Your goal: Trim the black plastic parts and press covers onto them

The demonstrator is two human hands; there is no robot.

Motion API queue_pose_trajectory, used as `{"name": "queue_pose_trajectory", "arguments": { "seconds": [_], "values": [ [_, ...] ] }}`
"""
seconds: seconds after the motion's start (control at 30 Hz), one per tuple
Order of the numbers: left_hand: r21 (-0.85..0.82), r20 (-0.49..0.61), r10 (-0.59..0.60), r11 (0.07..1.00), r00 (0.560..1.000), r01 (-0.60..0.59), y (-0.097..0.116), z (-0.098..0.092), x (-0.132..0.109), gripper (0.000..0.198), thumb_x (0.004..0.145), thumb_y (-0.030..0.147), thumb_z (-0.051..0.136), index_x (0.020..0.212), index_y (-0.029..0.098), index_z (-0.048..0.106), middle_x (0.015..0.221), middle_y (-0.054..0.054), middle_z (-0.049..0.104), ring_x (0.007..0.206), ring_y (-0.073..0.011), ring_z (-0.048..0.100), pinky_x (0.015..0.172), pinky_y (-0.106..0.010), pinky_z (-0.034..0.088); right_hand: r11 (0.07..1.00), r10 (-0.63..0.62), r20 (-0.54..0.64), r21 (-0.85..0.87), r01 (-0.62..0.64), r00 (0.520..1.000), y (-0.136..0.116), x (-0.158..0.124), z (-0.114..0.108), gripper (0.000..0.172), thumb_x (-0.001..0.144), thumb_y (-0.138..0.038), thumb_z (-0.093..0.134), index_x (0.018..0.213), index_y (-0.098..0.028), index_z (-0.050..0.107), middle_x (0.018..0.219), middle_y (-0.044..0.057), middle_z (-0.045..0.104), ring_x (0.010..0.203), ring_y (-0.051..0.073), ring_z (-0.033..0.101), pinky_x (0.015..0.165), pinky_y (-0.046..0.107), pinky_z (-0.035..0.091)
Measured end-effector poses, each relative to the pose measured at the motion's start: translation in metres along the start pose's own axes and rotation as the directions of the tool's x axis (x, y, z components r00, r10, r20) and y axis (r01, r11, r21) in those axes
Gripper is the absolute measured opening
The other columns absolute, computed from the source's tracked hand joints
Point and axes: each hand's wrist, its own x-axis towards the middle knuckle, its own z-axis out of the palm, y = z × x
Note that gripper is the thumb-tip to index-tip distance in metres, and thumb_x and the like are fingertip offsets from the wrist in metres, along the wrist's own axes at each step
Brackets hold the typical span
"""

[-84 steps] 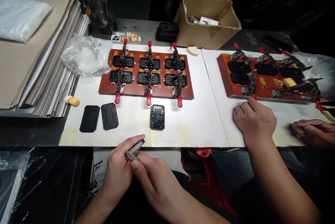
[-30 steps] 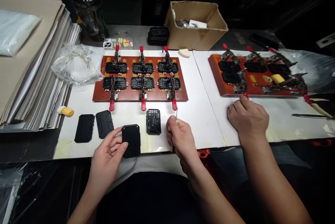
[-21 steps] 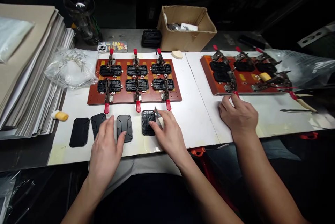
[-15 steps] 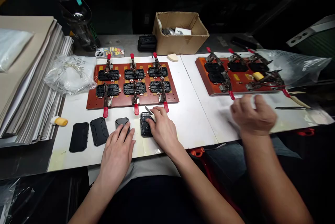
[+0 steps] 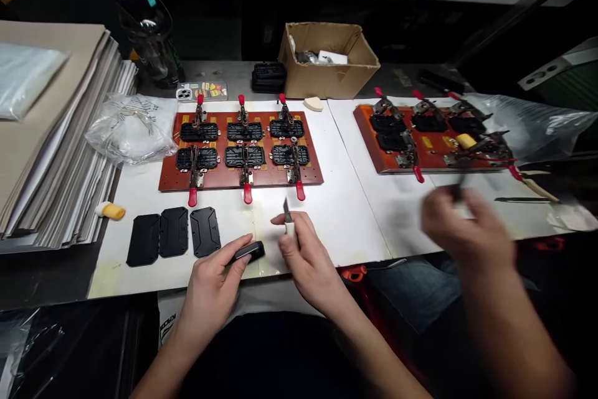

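Note:
My left hand grips a black plastic cover by its end, tilted up on edge above the front of the table. In my right hand is a craft knife with a white handle, its blade pointing up and away from me. The blade stands apart from the cover. Left of my hands, three black covers lie side by side: one on the left, one in the middle and one on the right. Beyond them is a red-brown clamp fixture holding several black parts under red-handled toggle clamps.
A co-worker's hand, blurred, moves before a second clamp fixture at right. A cardboard box, a bottle and a phone line the back. At left are stacked sheets, a plastic bag and a yellow-white roll.
My left hand has left the cover lying in the row and now holds the other cover, lifted and turned on edge. My right hand has raised the knife off it.

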Motion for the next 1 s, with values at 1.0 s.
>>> {"name": "queue_pose_trajectory", "arguments": {
  "seconds": [1.0],
  "values": [
    [0.250, -0.351, 0.272, 0.949, 0.896, -0.191, 0.003, -0.004, -0.024, 0.036, 0.087, 0.013, 0.069, 0.118, 0.031, 0.070, 0.109, 0.010, 0.074, 0.095, -0.0076, 0.071, 0.093, -0.016, 0.055, 0.973, 0.198, -0.017, 0.128, -0.194, 0.980, 0.034, -0.008, 0.027, 0.038, 0.099, -0.056, 0.048, 0.102, -0.019, 0.056, 0.090, 0.003, 0.058, 0.078, 0.016, 0.052, 0.070, 0.026, 0.042]
  ]
}}
